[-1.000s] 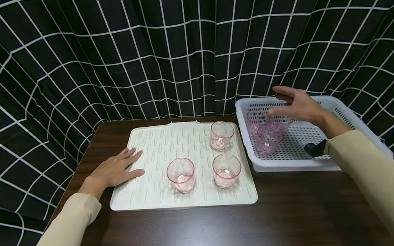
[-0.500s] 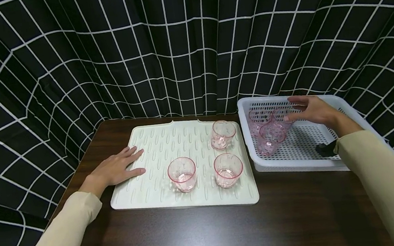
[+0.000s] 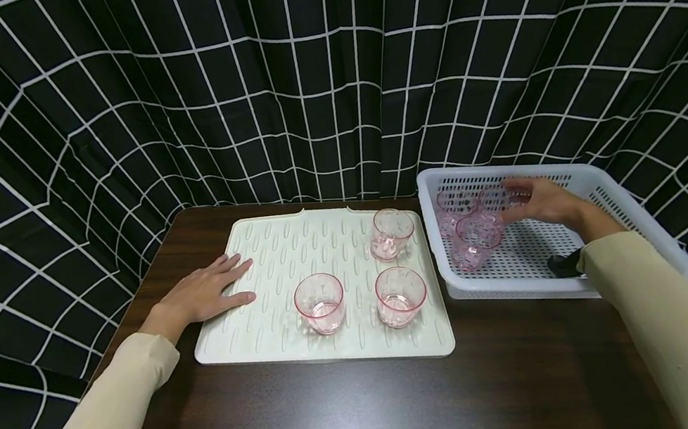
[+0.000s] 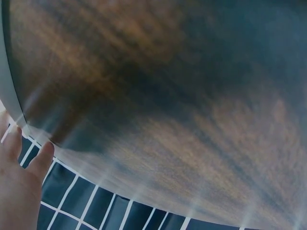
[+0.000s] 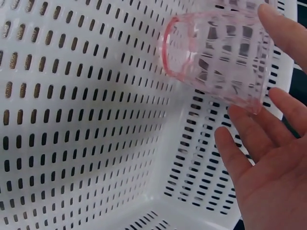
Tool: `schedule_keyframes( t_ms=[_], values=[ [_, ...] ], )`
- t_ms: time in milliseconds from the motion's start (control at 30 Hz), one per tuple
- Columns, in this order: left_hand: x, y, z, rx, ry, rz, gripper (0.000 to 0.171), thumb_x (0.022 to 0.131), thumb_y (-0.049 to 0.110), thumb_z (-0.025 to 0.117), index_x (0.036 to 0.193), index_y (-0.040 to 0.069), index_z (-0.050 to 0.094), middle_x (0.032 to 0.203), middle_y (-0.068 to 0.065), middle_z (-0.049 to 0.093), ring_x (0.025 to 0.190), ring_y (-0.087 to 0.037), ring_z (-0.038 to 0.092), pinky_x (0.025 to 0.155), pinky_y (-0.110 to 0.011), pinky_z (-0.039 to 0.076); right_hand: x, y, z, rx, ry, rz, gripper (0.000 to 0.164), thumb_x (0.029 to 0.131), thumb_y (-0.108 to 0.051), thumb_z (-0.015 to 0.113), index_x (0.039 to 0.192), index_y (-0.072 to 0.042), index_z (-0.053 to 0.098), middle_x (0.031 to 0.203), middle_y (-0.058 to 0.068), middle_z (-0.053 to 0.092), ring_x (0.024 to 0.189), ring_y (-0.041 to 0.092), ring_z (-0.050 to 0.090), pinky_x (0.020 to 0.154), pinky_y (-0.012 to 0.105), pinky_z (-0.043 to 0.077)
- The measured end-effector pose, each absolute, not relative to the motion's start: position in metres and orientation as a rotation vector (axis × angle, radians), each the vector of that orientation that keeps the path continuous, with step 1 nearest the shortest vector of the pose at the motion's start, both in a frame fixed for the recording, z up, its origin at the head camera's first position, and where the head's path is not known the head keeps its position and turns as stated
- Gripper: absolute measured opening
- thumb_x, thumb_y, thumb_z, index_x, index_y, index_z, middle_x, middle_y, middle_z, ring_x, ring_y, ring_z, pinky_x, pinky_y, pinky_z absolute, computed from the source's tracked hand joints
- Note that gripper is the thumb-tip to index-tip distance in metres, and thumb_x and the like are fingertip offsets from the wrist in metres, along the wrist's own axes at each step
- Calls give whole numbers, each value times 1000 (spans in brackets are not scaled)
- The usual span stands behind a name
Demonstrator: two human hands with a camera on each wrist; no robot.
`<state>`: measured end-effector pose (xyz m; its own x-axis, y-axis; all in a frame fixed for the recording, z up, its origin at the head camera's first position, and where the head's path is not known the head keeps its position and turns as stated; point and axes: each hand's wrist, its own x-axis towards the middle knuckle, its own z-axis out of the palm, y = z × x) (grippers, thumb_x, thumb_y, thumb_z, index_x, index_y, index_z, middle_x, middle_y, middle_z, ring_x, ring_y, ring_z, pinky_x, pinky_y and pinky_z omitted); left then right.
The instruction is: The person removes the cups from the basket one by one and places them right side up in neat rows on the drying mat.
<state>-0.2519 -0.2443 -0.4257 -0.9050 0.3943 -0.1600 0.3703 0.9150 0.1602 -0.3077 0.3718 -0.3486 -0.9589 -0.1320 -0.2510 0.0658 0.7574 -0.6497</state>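
My left hand (image 3: 203,294) rests with fingers spread on the left side of a white ridged draining mat (image 3: 278,250). In the head view, three clear pink-rimmed glasses stand on the mat: one at the back right (image 3: 391,234), one at the front right (image 3: 401,298) and one nearer the middle (image 3: 319,304). Inside the white basket, my right hand (image 3: 540,203) reaches over a glass (image 5: 225,57), its thumb and fingertips spread on either side of the rim. Two more glasses stand there, one in front (image 3: 477,242) and one to the left (image 3: 453,209).
The white perforated basket (image 3: 519,294) sits right of the mat on a dark wooden table (image 3: 366,410). A black curtain with white grid lines (image 3: 302,70) hangs behind and around the table. A small black device (image 3: 563,266) is at the right wrist.
My right hand has come down into the basket, its thumb and fingertips now at the back glass. The left hand stays on the mat. The view has shifted slightly.
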Motion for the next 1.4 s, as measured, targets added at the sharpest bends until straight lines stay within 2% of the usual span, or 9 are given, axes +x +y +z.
schedule_keyframes(
  t_ms=[333, 633, 1033, 1200, 1400],
  values=[
    [-252, -244, -425, 575, 2880, 198, 86, 93, 73, 42, 158, 18, 30, 162, -16, 25, 149, -41, 19, 112, -68, 22, -308, 373, -355, -66, 2686, -1030, 93, 87, -22, 79, 155, 4, 21, 155, 34, 25, 141, 54, 25, 111, 65, 26],
    [-251, -243, -423, 574, 2880, 191, 85, 93, 73, 42, 158, 18, 31, 162, -16, 26, 149, -40, 19, 112, -68, 21, -309, 373, -354, -39, 2750, -1019, 89, 87, -28, 79, 153, 4, 29, 152, 32, 34, 137, 51, 33, 110, 64, 29],
    [-251, -242, -421, 587, 2883, 184, 86, 93, 73, 42, 158, 18, 31, 162, -16, 26, 149, -40, 19, 112, -67, 21, -292, 361, -312, -183, 2924, -893, 89, 88, -30, 79, 152, 6, 30, 146, 34, 41, 129, 50, 44, 100, 62, 43],
    [-251, -243, -420, 582, 2877, 189, 86, 93, 73, 42, 158, 17, 30, 162, -17, 26, 149, -41, 18, 113, -67, 21, -287, 356, -295, -208, 2973, -916, 85, 88, -30, 78, 152, 4, 33, 145, 33, 43, 129, 50, 45, 101, 63, 42],
    [-251, -243, -423, 572, 2877, 199, 87, 92, 74, 42, 158, 18, 30, 162, -16, 25, 149, -40, 18, 113, -67, 20, -280, 346, -280, -249, 3015, -953, 89, 86, -37, 80, 152, 3, 34, 146, 32, 44, 129, 49, 45, 104, 62, 39]
  ],
)
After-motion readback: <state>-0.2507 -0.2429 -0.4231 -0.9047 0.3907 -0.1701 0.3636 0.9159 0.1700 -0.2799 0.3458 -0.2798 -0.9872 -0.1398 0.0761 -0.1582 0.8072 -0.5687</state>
